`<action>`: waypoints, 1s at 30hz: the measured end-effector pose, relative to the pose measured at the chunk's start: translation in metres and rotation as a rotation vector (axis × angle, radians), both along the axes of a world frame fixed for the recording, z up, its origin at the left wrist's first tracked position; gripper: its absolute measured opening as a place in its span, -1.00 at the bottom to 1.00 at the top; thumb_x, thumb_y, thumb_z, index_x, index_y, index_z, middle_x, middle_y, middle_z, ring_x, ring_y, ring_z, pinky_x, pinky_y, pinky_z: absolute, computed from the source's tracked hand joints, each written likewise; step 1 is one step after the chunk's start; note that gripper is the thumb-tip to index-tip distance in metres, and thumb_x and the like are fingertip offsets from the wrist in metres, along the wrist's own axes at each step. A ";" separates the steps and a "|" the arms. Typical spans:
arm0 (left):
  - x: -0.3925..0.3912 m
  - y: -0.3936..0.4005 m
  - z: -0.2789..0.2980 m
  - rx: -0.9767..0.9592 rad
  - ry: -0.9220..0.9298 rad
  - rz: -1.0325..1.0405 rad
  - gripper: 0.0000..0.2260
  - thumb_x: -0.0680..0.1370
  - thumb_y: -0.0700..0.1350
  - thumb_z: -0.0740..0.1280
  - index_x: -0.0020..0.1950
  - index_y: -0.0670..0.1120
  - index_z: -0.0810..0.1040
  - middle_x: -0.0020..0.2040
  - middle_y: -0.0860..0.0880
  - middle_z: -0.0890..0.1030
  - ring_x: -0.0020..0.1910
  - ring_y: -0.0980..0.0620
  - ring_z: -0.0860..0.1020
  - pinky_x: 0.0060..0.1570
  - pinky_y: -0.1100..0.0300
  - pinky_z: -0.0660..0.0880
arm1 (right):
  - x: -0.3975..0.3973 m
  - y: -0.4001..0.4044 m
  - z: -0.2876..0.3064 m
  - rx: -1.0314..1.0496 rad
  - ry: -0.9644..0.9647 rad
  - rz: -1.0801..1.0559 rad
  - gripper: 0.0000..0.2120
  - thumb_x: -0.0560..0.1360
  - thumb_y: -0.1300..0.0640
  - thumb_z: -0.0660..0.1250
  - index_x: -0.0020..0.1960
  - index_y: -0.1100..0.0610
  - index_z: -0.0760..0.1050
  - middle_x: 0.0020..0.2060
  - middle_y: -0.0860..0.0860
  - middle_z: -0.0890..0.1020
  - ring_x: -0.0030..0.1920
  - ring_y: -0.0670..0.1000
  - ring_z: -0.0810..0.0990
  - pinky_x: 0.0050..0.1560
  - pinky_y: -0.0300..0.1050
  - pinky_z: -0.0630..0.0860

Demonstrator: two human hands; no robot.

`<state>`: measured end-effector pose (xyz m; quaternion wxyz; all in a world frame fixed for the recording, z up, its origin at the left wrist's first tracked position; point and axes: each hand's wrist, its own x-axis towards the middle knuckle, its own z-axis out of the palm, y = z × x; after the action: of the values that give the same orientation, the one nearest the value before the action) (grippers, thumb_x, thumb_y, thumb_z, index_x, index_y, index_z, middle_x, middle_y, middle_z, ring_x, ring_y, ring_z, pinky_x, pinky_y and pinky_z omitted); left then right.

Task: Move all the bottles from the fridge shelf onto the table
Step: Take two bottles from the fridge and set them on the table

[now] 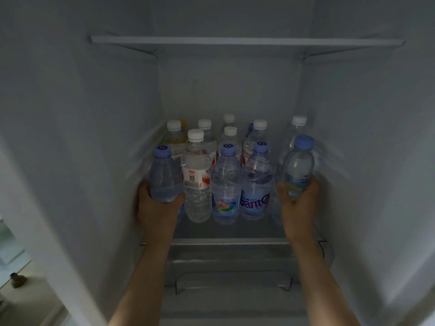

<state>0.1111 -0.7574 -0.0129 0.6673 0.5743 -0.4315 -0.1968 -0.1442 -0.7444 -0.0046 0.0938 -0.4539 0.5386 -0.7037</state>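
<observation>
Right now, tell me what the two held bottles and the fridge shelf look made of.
Left-hand bottle and right-hand bottle: clear thin plastic, glossy, since you see through them; matte blue caps, likely plastic. Fridge shelf: probably glass with a pale plastic front edge, as it looks see-through, though dim light leaves that uncertain.

Bottles (226, 184): clear glossy plastic, ribbed lower walls, printed film labels. Caps (195, 134): matt plastic, white or blue. Shelf (230, 231): smooth glass look. Fridge walls (106, 114): smooth matt white plastic.

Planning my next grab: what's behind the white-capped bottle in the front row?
Behind the white-capped bottle stand two more white-capped bottles, one with yellowish contents. Their lower parts are hidden.
</observation>
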 end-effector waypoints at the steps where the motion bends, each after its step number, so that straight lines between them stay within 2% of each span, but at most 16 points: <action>1: -0.001 0.004 0.001 0.004 0.005 0.013 -0.42 0.23 0.06 0.57 0.19 -0.04 0.50 0.01 0.05 0.60 -0.04 0.03 0.58 0.02 0.15 0.49 | 0.001 0.002 0.000 -0.011 -0.005 0.002 -0.57 0.47 0.27 0.42 0.26 0.28 0.35 0.11 0.14 0.51 0.10 0.09 0.53 0.17 -0.08 0.48; 4: -0.004 0.012 0.000 0.035 0.025 0.049 -0.42 0.30 -0.05 0.59 0.25 -0.06 0.46 0.02 0.04 0.58 -0.06 0.07 0.55 0.00 0.19 0.45 | 0.002 0.009 -0.001 -0.031 -0.034 0.004 -0.53 0.48 0.27 0.40 0.33 0.28 0.32 0.18 0.17 0.51 0.16 0.09 0.53 0.23 -0.07 0.46; 7: -0.006 0.021 -0.006 -0.013 0.059 0.132 -0.41 0.16 0.12 0.59 0.11 -0.02 0.52 -0.03 0.01 0.65 -0.09 -0.02 0.63 -0.02 -0.01 0.60 | 0.003 0.020 -0.002 -0.048 -0.040 0.006 -0.54 0.48 0.22 0.41 0.32 0.21 0.34 0.17 0.12 0.52 0.15 0.01 0.54 0.22 -0.12 0.48; 10: -0.008 0.030 -0.003 -0.035 0.086 0.145 -0.41 0.13 0.16 0.57 0.06 -0.02 0.51 -0.05 -0.02 0.66 -0.08 -0.09 0.64 -0.04 -0.12 0.59 | 0.005 0.028 0.006 -0.032 -0.008 0.013 -0.53 0.48 0.21 0.42 0.33 0.22 0.35 0.17 0.09 0.51 0.13 -0.06 0.52 0.19 -0.32 0.44; 11: -0.010 0.033 0.000 -0.045 0.083 0.137 -0.42 0.14 0.14 0.57 0.06 -0.03 0.52 -0.05 -0.03 0.66 -0.08 -0.10 0.64 -0.04 -0.14 0.59 | 0.006 0.029 0.010 -0.024 0.003 0.024 -0.50 0.48 0.20 0.42 0.35 0.24 0.34 0.20 0.11 0.51 0.17 -0.03 0.51 0.23 -0.31 0.43; 12: -0.010 0.035 0.003 -0.055 0.077 0.131 -0.43 0.15 0.11 0.58 0.07 -0.05 0.52 -0.04 -0.04 0.66 -0.07 -0.10 0.64 -0.03 -0.14 0.58 | 0.007 0.032 0.013 -0.014 0.010 0.036 -0.47 0.47 0.18 0.43 0.36 0.25 0.33 0.22 0.13 0.50 0.21 0.01 0.51 0.28 -0.21 0.42; 14: -0.011 0.041 0.009 -0.094 0.057 0.118 -0.46 0.19 0.03 0.62 0.08 -0.09 0.54 -0.04 -0.05 0.66 -0.08 -0.07 0.64 -0.02 -0.13 0.58 | 0.012 0.039 0.018 0.001 0.018 0.051 -0.45 0.47 0.14 0.44 0.38 0.23 0.32 0.24 0.15 0.51 0.25 0.07 0.51 0.32 0.03 0.42; 15: -0.011 0.045 0.012 -0.110 0.047 0.107 -0.48 0.21 0.00 0.63 0.07 -0.11 0.54 -0.06 -0.05 0.66 -0.10 -0.05 0.64 -0.03 -0.11 0.58 | 0.016 0.045 0.020 0.005 0.017 0.054 -0.44 0.46 0.13 0.44 0.38 0.22 0.32 0.24 0.14 0.51 0.26 0.07 0.51 0.31 0.08 0.43; 17: -0.012 0.057 0.020 -0.139 0.040 0.075 -0.54 0.23 -0.06 0.64 0.04 -0.11 0.56 -0.11 -0.01 0.66 -0.16 0.01 0.62 -0.08 -0.03 0.60 | 0.025 0.060 0.024 -0.001 0.001 0.074 -0.46 0.47 0.14 0.43 0.37 0.20 0.33 0.21 0.11 0.54 0.23 0.04 0.53 0.28 0.05 0.45; 20: -0.014 0.081 0.027 -0.170 0.097 -0.018 -0.64 0.27 -0.20 0.62 -0.05 0.01 0.56 -0.21 0.13 0.65 -0.26 0.20 0.58 -0.21 0.20 0.55 | 0.039 0.084 0.026 0.002 -0.008 0.078 -0.51 0.46 0.10 0.44 0.33 0.12 0.37 0.13 0.06 0.58 0.15 0.00 0.58 0.20 0.09 0.52; 23: -0.016 0.110 0.031 -0.131 0.163 -0.147 -0.59 0.29 -0.23 0.60 0.07 -0.07 0.56 -0.11 0.04 0.68 -0.20 0.17 0.64 -0.23 0.30 0.55 | 0.053 0.112 0.023 -0.006 -0.013 0.021 -0.48 0.39 -0.08 0.44 0.26 0.10 0.41 0.05 0.07 0.61 0.08 0.05 0.61 0.12 0.19 0.53; 27: -0.014 0.155 0.029 -0.063 0.143 -0.279 -0.59 0.28 -0.22 0.60 0.02 0.04 0.55 -0.13 0.10 0.67 -0.20 0.24 0.65 -0.25 0.32 0.57 | 0.073 0.164 0.018 0.032 0.019 -0.063 -0.47 0.37 -0.17 0.42 0.20 0.11 0.43 0.02 0.06 0.61 0.05 0.07 0.61 0.09 0.17 0.53; 30: -0.004 0.189 0.019 -0.005 0.146 -0.378 -0.58 0.27 -0.22 0.60 0.04 -0.02 0.56 -0.13 0.08 0.68 -0.18 0.16 0.66 -0.17 0.15 0.61 | 0.092 0.213 0.015 0.062 -0.014 -0.082 -0.50 0.42 -0.05 0.47 0.26 0.10 0.42 0.09 0.00 0.61 0.10 -0.03 0.60 0.15 -0.02 0.55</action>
<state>0.1071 -0.5685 0.0057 0.6497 0.4654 -0.4824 -0.3586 -0.0526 -0.5313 0.0100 0.0825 -0.4233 0.5777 -0.6930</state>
